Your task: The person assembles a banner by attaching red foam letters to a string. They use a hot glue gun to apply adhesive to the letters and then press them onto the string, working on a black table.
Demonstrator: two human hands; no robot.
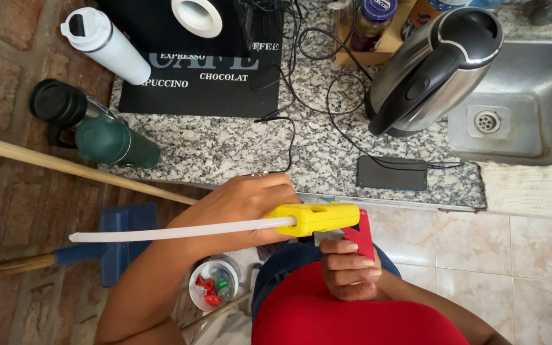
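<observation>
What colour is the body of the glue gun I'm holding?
Yellow, with a red handle. The glue gun shows clearly in the head view, at the centre.

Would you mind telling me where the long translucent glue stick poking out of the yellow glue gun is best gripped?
Probably close to the yellow glue gun, where the left hand already wraps the long translucent glue stick. Come from the far side, fingers curling over it. The stick is thin and lies level, so its free end would likely bend.

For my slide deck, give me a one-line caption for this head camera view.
Left hand grips a yellow glue gun with a long glue stick; right hand holds its red handle.
</observation>
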